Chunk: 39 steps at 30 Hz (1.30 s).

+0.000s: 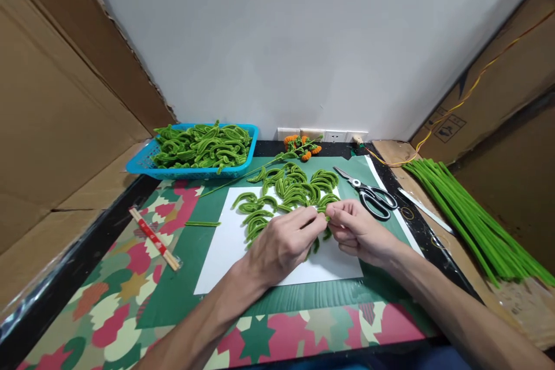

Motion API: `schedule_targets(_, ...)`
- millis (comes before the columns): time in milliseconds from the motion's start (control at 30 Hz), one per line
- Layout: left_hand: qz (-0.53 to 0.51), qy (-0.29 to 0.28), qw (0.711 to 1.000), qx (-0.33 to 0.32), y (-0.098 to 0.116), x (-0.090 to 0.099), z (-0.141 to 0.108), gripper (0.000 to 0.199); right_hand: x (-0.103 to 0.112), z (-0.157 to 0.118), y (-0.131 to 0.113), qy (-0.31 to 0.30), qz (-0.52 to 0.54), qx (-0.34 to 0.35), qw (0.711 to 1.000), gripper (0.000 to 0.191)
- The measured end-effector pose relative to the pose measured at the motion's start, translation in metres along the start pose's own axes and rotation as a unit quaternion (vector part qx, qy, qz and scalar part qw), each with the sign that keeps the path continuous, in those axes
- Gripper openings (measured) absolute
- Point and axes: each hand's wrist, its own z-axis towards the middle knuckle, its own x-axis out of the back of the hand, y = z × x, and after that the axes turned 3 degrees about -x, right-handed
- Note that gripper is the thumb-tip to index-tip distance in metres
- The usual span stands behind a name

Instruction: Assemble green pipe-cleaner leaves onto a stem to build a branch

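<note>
Over the white sheet (217, 269), my left hand (288, 240) and my right hand (362, 231) meet with fingertips pinched close together. Between them is a small piece of green pipe cleaner (326, 215), mostly hidden by the fingers. Just beyond my hands lie many curled green pipe-cleaner pieces (295, 185), spread on the paper. More curled pieces (258, 224) lie left of my left hand. Scissors (368, 193) with black and grey handles rest beyond my right hand, blades pointing away to the left.
A blue basket (195, 172) heaped with green pieces stands at the back left. An orange-flowered stem (277, 159) lies behind the sheet. Wrapped chopsticks (155, 238) and a short green strip (202, 224) are at left. Long green pipe cleaners (477, 219) lie at right, beside cardboard.
</note>
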Motion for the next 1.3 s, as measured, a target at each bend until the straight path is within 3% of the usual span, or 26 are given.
schedule_targets(67,0.003,0.013,1.0,0.019,0.0,-0.001,0.0,0.021,0.002,0.002,0.0,0.007,-0.016,0.025,1.0,0.058)
schedule_targets(133,-0.078,0.037,0.989,0.118,0.003,-0.002,0.003,0.016,0.003,0.002,0.0,0.031,-0.081,0.093,0.992,0.053)
schedule_targets(167,-0.15,0.035,0.971,0.183,0.005,-0.003,0.005,0.018,0.004,0.001,0.0,0.042,-0.127,0.13,0.983,0.049)
schedule_targets(267,-0.398,-0.004,0.853,0.338,0.008,-0.004,0.011,0.032,0.005,-0.004,0.0,0.06,-0.261,0.207,0.941,0.037)
schedule_targets(367,-0.547,-0.018,0.74,0.391,0.007,-0.004,0.012,0.038,0.006,-0.008,0.001,0.06,-0.335,0.241,0.909,0.031)
schedule_targets(433,-0.593,-0.01,0.695,0.405,0.007,-0.004,0.012,0.037,0.006,-0.009,0.001,0.059,-0.359,0.256,0.896,0.031)
schedule_targets(500,-0.61,0.002,0.677,0.411,0.007,-0.004,0.012,0.036,0.007,-0.008,0.001,0.053,-0.375,0.262,0.888,0.032)
schedule_targets(633,-0.596,0.013,0.692,0.407,0.01,-0.003,0.013,0.034,0.005,-0.007,0.0,0.059,-0.388,0.264,0.881,0.038)
schedule_targets(800,-0.613,0.018,0.672,0.416,0.011,-0.002,0.014,0.033,0.003,-0.007,0.0,0.078,-0.399,0.279,0.87,0.035)
schedule_targets(933,-0.595,0.009,0.695,0.404,0.008,-0.003,0.011,0.032,0.005,-0.006,0.001,0.069,-0.415,0.286,0.861,0.033)
schedule_targets(1100,-0.537,0.004,0.756,0.374,0.005,-0.003,0.008,0.033,0.005,-0.007,-0.002,0.069,-0.395,0.268,0.876,0.031)
schedule_targets(1300,-0.312,0.008,0.897,0.314,0.01,0.003,0.012,0.021,0.001,-0.003,-0.001,0.073,-0.301,0.239,0.92,0.032)
